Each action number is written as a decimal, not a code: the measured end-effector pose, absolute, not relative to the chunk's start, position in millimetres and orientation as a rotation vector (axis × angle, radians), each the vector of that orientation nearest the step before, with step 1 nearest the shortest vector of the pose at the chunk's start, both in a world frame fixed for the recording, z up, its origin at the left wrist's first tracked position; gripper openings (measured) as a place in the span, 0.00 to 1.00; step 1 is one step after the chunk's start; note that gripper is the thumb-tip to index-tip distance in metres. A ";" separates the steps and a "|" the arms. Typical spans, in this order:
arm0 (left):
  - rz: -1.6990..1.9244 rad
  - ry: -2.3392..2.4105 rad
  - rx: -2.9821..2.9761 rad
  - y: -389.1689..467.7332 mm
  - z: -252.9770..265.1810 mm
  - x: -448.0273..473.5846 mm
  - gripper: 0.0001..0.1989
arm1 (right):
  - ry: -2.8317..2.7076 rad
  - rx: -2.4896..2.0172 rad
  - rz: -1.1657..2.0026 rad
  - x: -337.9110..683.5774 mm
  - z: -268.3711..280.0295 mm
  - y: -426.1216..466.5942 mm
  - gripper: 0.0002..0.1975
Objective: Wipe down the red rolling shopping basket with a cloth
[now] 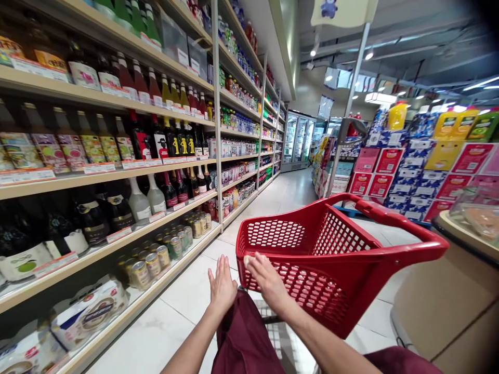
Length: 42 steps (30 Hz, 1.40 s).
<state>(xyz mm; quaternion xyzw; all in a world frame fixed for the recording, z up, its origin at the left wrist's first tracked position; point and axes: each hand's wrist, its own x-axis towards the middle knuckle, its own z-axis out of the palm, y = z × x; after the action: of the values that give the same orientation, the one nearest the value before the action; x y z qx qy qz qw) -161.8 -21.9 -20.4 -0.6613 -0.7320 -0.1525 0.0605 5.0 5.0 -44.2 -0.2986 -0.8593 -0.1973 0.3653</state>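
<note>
My left hand [223, 286] is held out over the floor, above my dark red trousers [247, 340], with its fingers stretched and nothing in it. Beside it, my right hand [268, 280] reaches over the near corner of a red plastic shopping cart [351, 265], fingers extended. Whether those fingers touch the cart's rim I cannot tell. A small pale spot shows at their tips, too small to name. The cart's basket has perforated walls, and nothing shows inside it. Its handle [405, 223] points to the right.
Shelves [156, 171] of bottles line the left side, with cans [148, 265] and wrapped packs [89, 311] at the bottom. Stacked boxes [385, 166] stand behind the cart. A rounded counter [440, 291] is close on the right. The tiled aisle [292, 184] leads to glass-door fridges [298, 137].
</note>
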 end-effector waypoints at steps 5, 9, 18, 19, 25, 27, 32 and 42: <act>-0.522 -2.030 -2.082 -24.3 -16.8 -140.6 0.35 | -2.256 -0.776 -0.571 23.1 -57.0 -3.9 0.18; -0.571 -1.941 -2.099 -23.2 -11.7 -126.2 0.34 | -2.202 -0.818 -0.555 47.7 -54.9 -12.1 0.18; -0.627 -1.678 -2.174 -23.3 -9.3 -84.4 0.36 | -2.147 -0.836 -0.591 76.1 -60.3 -12.0 0.17; -0.627 -1.660 -2.176 -23.2 -9.4 -82.8 0.36 | -2.129 -0.839 -0.575 77.8 -61.8 -13.5 0.17; -0.648 -1.613 -2.178 -20.7 -7.9 -68.6 0.37 | -1.972 -0.884 -0.558 96.6 -32.3 -6.4 0.18; -0.632 -1.591 -2.194 -21.4 -10.0 -62.1 0.37 | -2.002 -0.876 -0.590 101.5 -40.1 -6.6 0.18; -0.612 -1.528 -2.228 -20.2 -12.7 -52.1 0.37 | -2.041 -0.908 -0.574 117.3 -53.0 -17.0 0.18; -0.610 -1.385 -2.350 -17.6 -2.1 -11.7 0.37 | -1.997 -1.007 -0.652 172.9 -63.4 -25.0 0.18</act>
<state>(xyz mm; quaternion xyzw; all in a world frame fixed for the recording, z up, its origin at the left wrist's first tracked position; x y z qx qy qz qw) -11.7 -17.6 -2.1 -0.8282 -0.4881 -0.2148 0.1725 172.9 -25.0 -63.4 -0.3971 -0.7875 -0.2571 0.3949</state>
